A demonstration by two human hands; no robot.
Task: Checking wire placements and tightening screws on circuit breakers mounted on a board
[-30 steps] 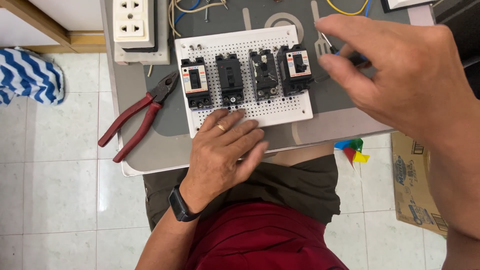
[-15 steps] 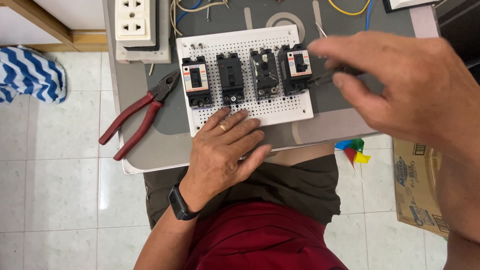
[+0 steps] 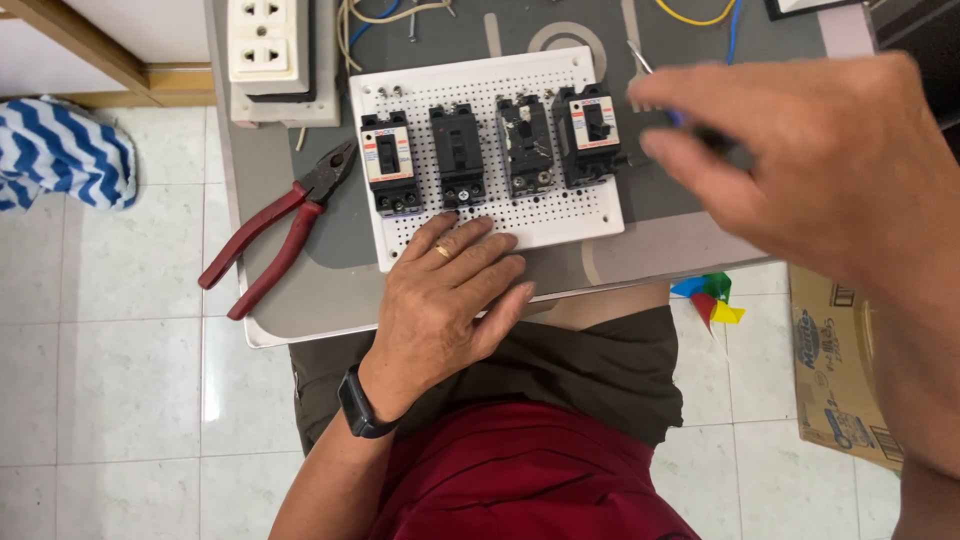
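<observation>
Right hand (image 3: 810, 170), pinching a screwdriver (image 3: 655, 85), has lifted right of the board (image 3: 560, 215); left hand (image 3: 445, 295) stays flat, open, on it. Pliers (image 3: 275, 235) lie left of the board on the grey table (image 3: 300, 310), white tiles (image 3: 120, 330) below.

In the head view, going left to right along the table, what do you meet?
Red-handled pliers → white perforated board carrying four black breakers, with the left hand resting on its near edge → right hand, raised, pinching a slim tool.
</observation>
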